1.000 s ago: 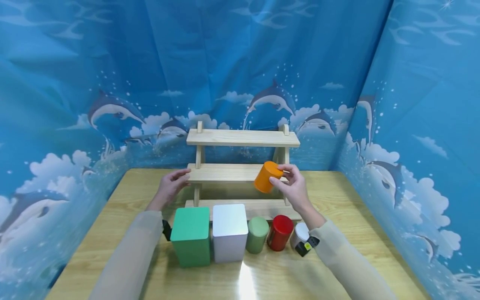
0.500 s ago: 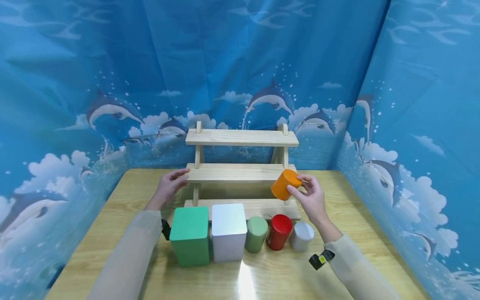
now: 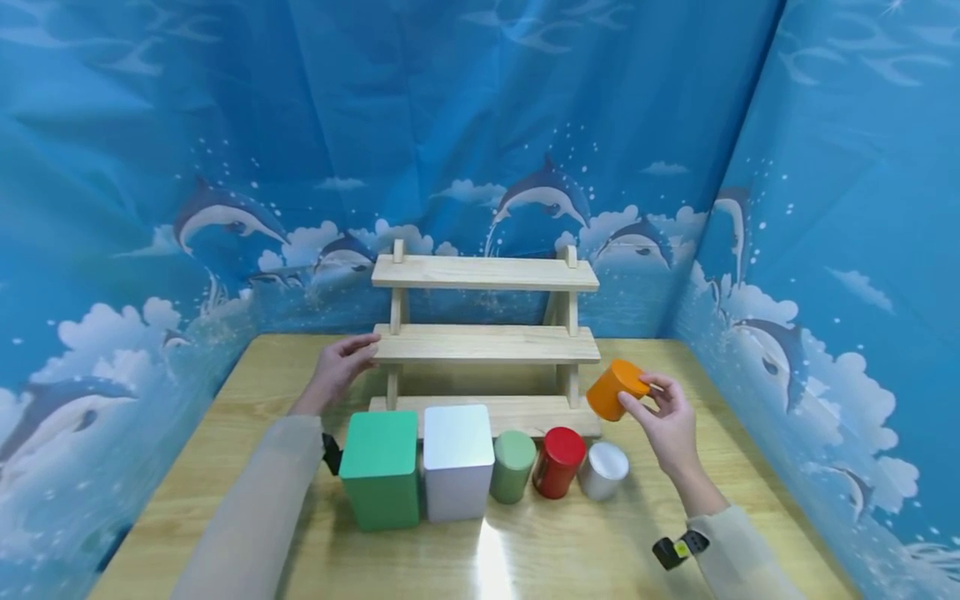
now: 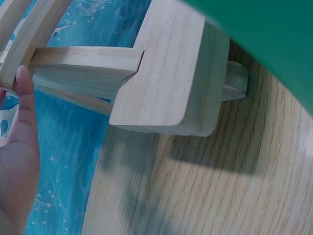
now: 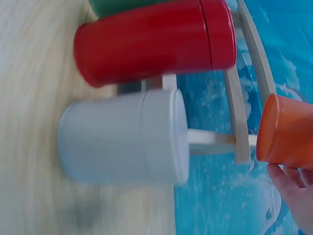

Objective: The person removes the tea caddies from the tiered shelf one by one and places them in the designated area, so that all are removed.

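Note:
My right hand [image 3: 667, 421] pinches an orange canister [image 3: 617, 390] between thumb and fingers, tilted in the air just right of the wooden shelf stand [image 3: 487, 343]. In the right wrist view the orange canister [image 5: 288, 132] is at the right edge, fingers [image 5: 286, 183] against its side. My left hand [image 3: 339, 371] holds the left end of the stand's middle board. Its thumb [image 4: 25, 90] presses that board's end in the left wrist view; the other fingers are mostly hidden there.
In front of the stand, a green box [image 3: 380, 471], a white box [image 3: 458, 462], a pale green canister [image 3: 513, 468], a red canister [image 3: 559, 463] and a white canister [image 3: 603, 472] line up on the wooden table [image 3: 420, 571]. A blue dolphin-print curtain [image 3: 450, 125] hangs behind.
My right hand has carried the orange canister rightward and down, from in front of the middle board to beyond the stand's right end. My left hand has stayed at the stand.

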Available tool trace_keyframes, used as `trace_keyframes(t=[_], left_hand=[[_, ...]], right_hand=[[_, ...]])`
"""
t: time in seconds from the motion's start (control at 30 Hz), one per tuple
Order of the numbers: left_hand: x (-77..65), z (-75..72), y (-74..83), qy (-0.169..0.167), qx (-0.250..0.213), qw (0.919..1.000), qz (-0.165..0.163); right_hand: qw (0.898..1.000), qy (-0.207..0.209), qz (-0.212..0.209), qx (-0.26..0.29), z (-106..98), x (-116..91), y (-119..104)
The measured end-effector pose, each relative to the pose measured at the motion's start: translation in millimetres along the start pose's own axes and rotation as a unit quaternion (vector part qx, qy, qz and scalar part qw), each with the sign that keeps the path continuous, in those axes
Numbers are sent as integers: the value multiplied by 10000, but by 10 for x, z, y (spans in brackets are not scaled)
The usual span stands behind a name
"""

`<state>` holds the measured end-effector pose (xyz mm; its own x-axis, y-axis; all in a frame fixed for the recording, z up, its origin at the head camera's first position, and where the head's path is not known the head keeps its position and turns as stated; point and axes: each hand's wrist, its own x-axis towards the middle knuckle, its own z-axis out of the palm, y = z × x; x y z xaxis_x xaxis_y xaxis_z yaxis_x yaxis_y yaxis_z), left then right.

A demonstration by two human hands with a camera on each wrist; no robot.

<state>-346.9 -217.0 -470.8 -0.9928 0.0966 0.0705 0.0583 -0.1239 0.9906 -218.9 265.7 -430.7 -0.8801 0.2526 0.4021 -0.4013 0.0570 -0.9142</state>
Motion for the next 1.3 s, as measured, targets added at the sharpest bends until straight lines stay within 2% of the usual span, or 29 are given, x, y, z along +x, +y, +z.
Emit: trace_keyframes(t=[0.13, 0.33, 0.43, 0.53, 0.67, 0.77, 0.87, 1.03, 1.2, 1.3], left_hand=[[12, 0, 10, 17, 103, 9999, -18], [3, 13, 10, -23, 327, 9994, 94], [-7, 20, 0, -21, 262, 9996, 101], [-13, 13, -14, -24, 200, 9997, 164], [-57, 39, 51, 18, 56, 9999, 157], [-59, 55, 59, 101, -37, 9998, 173], [-20, 32, -11, 175, -4, 9994, 294], [-20, 27, -19, 231, 110, 9994, 240], [-32, 34, 4, 258, 400, 9989, 36], [-38, 36, 13, 247, 545, 9982, -62]], right_hand=[[9997, 156, 82, -159, -149, -72, 16], [9949, 147, 187, -977, -362, -205, 57], [9923, 150, 195, -1216, -462, -268, 78], [9933, 138, 226, -1121, -548, -320, 103], [9960, 178, 356, -799, -633, -392, 158], [9956, 254, 421, -796, -676, -445, 209], [9948, 275, 457, -872, -694, -488, 263], [9932, 82, 452, -1069, -695, -570, 374], [9845, -97, 734, -1589, -684, -621, 434], [9752, -176, 1045, -1945, -695, -634, 463]])
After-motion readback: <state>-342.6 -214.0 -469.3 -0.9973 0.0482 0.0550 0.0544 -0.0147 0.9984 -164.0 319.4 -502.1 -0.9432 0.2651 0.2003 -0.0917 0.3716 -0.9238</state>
